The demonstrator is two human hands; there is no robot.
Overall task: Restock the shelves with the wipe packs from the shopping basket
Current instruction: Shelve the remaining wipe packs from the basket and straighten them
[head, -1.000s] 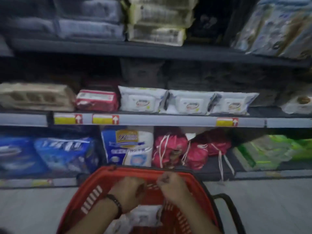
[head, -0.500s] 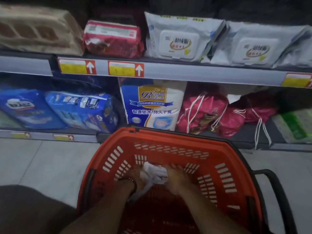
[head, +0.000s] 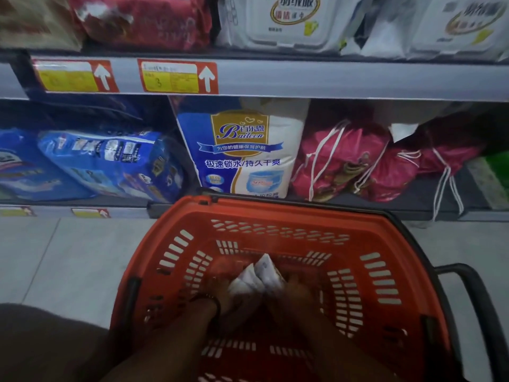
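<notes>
A red shopping basket [head: 275,208] stands on the floor in front of the shelves. Deep inside it, my left hand [head: 220,295] and my right hand [head: 297,292] close on either side of a white wipe pack [head: 259,277], whose crumpled top sticks up between them. My left wrist wears a dark band. On the shelf above, white wipe packs [head: 292,20] with lids lie in a row, with another wipe pack [head: 457,26] at the right. The lower part of the pack in the basket is hidden by my hands.
The grey shelf edge [head: 330,78] carries yellow and red price tags [head: 177,76]. The bottom shelf holds blue packs [head: 110,164], a blue and white pack [head: 242,150] and pink drawstring bags [head: 352,161]. A black basket handle [head: 479,307] sticks out on the right over grey floor tiles.
The view has dropped and closed in on the basket. My hands went from the basket's rim down to its bottom and took hold of the white wipe pack.
</notes>
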